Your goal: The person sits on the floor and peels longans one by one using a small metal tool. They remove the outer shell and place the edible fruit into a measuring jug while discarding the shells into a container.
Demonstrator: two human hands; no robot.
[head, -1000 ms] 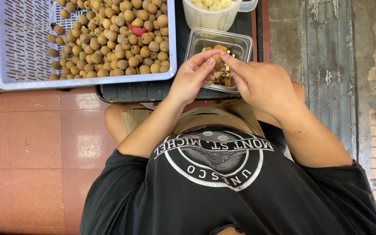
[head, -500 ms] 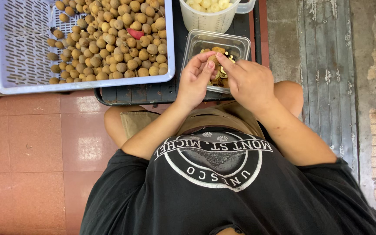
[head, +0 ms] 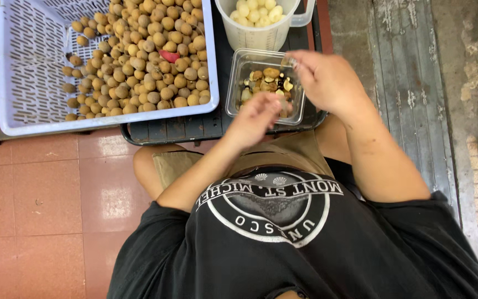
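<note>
My left hand (head: 256, 115) hovers over the near edge of a clear plastic tub (head: 238, 75) of brown shells and dark seeds (head: 266, 80). Its fingers are curled downward and hide whatever is in them. My right hand (head: 323, 78) is raised over the tub's right corner. It pinches a small shiny metal tool (head: 290, 60) between thumb and fingers. A lilac slotted basket (head: 106, 119) of brown round fruits (head: 139, 61) stands to the left, with one red piece (head: 169, 56) among them.
A white measuring jug (head: 261, 37) of peeled pale fruits (head: 254, 11) stands behind the tub. Basket, jug and tub rest on a black tray (head: 195, 128) above my knees. Red floor tiles (head: 40, 199) lie to the left, and worn concrete (head: 416, 83) to the right.
My hands were pressed together over the tub. They have come apart: the right hand rose up and to the right, and the left stayed at the tub's near edge.
</note>
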